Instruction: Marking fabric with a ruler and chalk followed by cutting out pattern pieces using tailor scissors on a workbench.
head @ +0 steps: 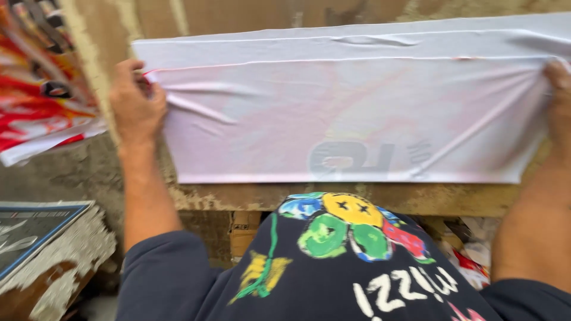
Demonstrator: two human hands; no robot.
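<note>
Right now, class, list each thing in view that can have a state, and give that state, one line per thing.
White cloth garment: spread flat on the worn wooden table, top edge folded over, creased at both ends.
Left hand: gripping the garment's left edge.
Right hand: gripping the garment's right edge.
Red and white printed fabric: lying rumpled at the left.
</note>
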